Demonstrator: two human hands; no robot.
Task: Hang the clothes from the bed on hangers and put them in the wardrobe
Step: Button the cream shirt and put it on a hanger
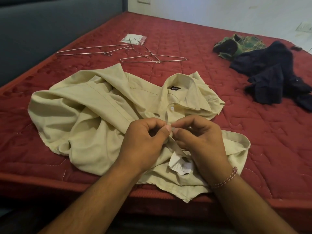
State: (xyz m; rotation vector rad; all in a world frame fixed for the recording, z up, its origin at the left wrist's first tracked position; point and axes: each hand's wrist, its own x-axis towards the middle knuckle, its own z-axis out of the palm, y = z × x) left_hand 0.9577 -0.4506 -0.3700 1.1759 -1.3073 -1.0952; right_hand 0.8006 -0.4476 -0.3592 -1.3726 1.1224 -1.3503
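A cream collared shirt (94,114) lies crumpled at the near edge of the red mattress (185,41), collar pointing away from me. My left hand (145,141) and my right hand (197,141) meet over its button placket, each pinching the fabric around a small white button. Another button shows just above my fingers. Several wire hangers (152,57) lie on the mattress beyond the shirt. A dark navy garment (273,73) and a green plaid garment (236,45) are heaped at the far right.
A small white packet (135,38) lies by the hangers. A grey padded headboard (50,27) runs along the left side and a white wall (219,12) stands behind the bed. A white care label (179,164) sticks out of the shirt near my right wrist.
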